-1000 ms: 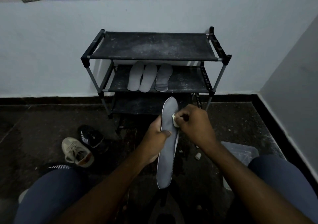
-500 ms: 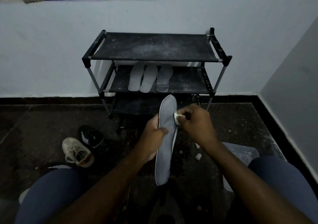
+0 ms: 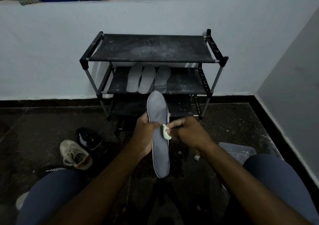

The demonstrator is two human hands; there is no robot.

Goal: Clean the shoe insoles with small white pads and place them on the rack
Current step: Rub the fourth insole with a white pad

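Left hand grips the grey insole upright above the floor, in front of the rack; right hand pinches a small white pad against its middle; 3 insoles lie on the middle shelf

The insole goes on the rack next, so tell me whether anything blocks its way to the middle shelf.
Nothing visible does. The insole, gripped by the left hand, is held before the rack; three insoles lie left on the middle shelf, its right part bare.
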